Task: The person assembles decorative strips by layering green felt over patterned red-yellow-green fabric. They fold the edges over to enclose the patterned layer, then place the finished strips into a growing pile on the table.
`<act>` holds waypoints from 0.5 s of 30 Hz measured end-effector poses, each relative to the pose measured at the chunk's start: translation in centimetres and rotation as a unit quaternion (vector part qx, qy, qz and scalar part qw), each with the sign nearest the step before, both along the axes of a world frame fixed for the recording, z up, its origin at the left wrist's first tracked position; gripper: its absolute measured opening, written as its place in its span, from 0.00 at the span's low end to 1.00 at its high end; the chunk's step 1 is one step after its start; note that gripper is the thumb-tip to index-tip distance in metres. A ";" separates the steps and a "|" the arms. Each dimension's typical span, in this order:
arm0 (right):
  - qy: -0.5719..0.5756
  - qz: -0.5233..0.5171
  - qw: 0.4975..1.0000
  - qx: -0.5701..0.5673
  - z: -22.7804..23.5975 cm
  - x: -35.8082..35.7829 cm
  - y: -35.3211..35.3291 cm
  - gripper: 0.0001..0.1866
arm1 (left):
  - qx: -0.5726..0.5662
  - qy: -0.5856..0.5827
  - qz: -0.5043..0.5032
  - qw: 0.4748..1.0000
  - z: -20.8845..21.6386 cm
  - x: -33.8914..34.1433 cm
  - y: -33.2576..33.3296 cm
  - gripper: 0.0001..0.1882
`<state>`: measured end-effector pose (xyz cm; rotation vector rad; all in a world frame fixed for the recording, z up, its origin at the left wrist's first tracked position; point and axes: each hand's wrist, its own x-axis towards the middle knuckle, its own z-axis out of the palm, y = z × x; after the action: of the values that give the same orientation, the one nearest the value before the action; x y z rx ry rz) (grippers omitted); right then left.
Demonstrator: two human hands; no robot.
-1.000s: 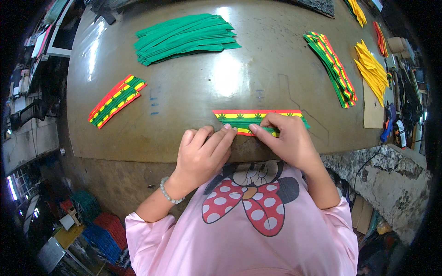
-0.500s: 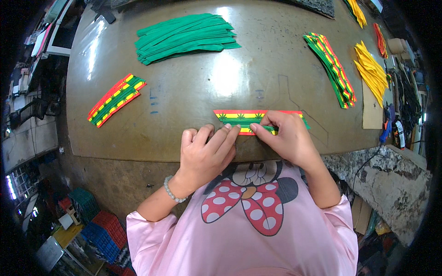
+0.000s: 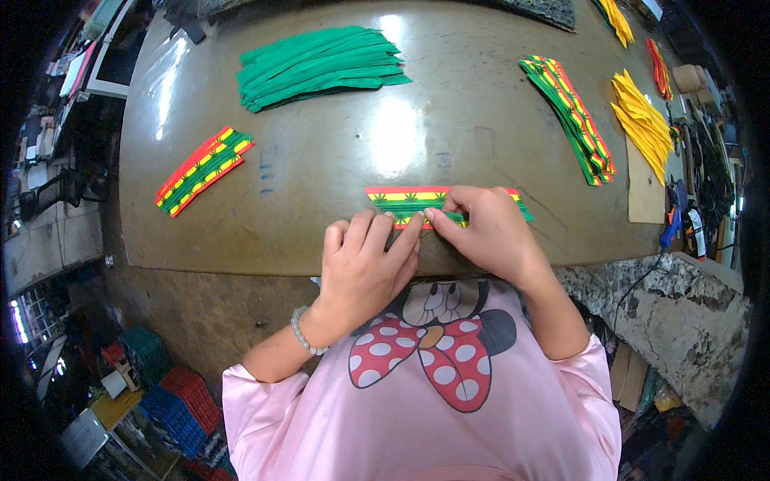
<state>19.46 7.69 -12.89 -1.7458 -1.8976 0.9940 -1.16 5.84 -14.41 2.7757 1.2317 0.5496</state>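
A striped red, yellow and green fabric strip [image 3: 405,197] with dark leaf prints lies crosswise near the table's front edge. My left hand [image 3: 361,256] is bent over it, its fingertips holding down the lower edge. From the right, my right hand [image 3: 491,231] pinches a green fold of the strip between thumb and forefinger. Both sets of fingertips meet close together near the strip's middle. The palm and fingers of my right hand hide part of the strip, whose far right end shows beyond them.
On the brown table [image 3: 321,160] lie a green fabric pile [image 3: 321,68], a small striped stack [image 3: 204,171] at left, and a larger striped stack [image 3: 569,120] at right. Yellow strips [image 3: 643,124] rest beside cardboard [image 3: 646,196]. Crates [image 3: 180,405] stand below left.
My fingertips have drawn closer together along the strip, the right thumb shifting left toward the left forefinger. The whole view has shifted slightly.
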 end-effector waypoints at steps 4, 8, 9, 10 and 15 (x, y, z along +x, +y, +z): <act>-0.032 -0.002 0.999 0.001 0.6 -0.4 -0.3 0.17 | -0.074 -0.074 -0.043 0.994 -0.3 1.2 -0.7 0.26; -0.119 -0.034 0.992 0.004 1.7 0.2 -1.1 0.18 | -0.118 -0.093 -0.034 0.988 -0.4 1.0 -0.8 0.29; -0.107 -0.028 0.994 0.003 1.8 0.9 -1.2 0.18 | -0.118 -0.091 -0.032 0.988 -0.4 0.9 -0.8 0.30; -0.090 -0.026 0.996 0.004 1.9 1.7 -1.1 0.18 | -0.118 -0.090 -0.031 0.988 -0.3 0.9 -0.8 0.30; -0.034 -0.048 0.998 -0.012 1.3 3.2 -1.5 0.17 | -0.098 -0.060 -0.026 0.993 -0.3 0.9 -0.7 0.31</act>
<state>22.70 6.18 -11.62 -1.8889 -1.8294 0.9372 -0.27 5.10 -14.72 2.5647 1.1191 0.5486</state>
